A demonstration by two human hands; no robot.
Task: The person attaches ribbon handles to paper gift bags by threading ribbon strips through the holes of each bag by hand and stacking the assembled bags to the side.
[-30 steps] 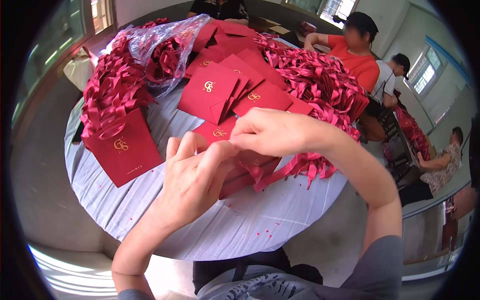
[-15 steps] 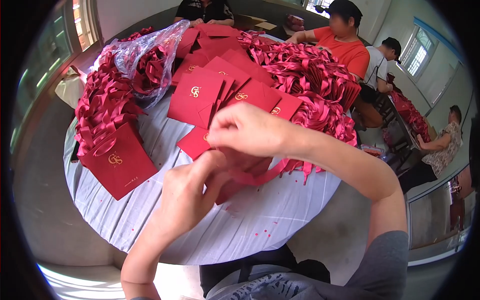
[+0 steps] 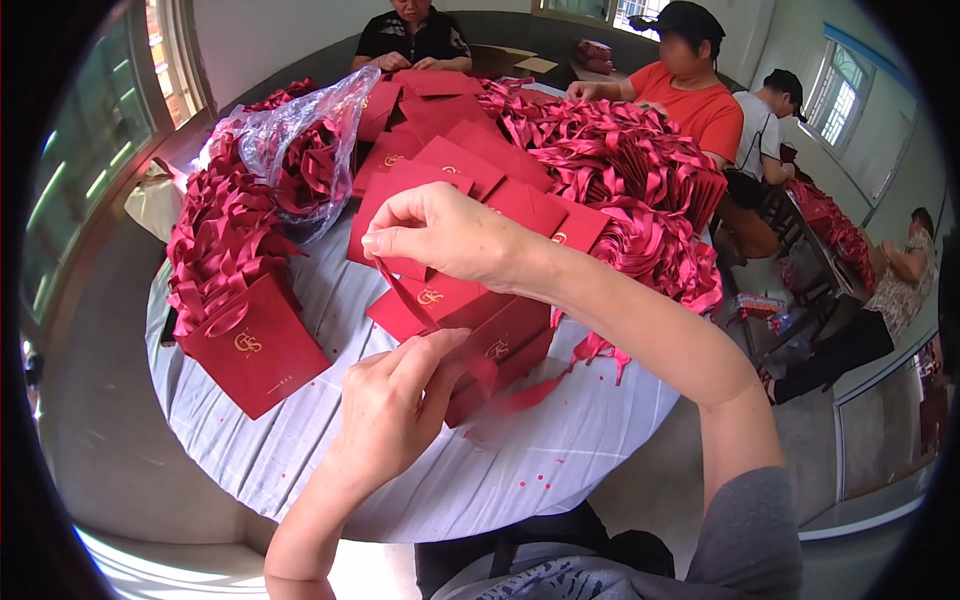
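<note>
A red paper gift bag (image 3: 515, 335) lies on the table in front of me, with a gold emblem on its face. My right hand (image 3: 440, 235) is raised above it on the far side. Its thumb and fingers pinch one end of a dark red ribbon (image 3: 403, 293), which runs down taut toward my left hand. My left hand (image 3: 395, 400) is closed at the bag's near left edge, thumb and forefinger pressed on the ribbon there. Another length of ribbon (image 3: 530, 397) trails to the right, partly blurred. The fingertips of the left hand partly hide what they grip.
Flat red bags (image 3: 480, 150) are heaped beyond my hands. Ribbon-handled bags (image 3: 620, 150) pile up at the right; another row (image 3: 262, 345) stands left beside clear plastic wrap (image 3: 300, 110). A white cloth (image 3: 260, 470) covers the round table. Several people (image 3: 690, 95) sit around the room.
My right hand has moved up and to the left, drawing the ribbon out from the left hand. The left hand has shifted slightly, and the bag under it shows more fully.
</note>
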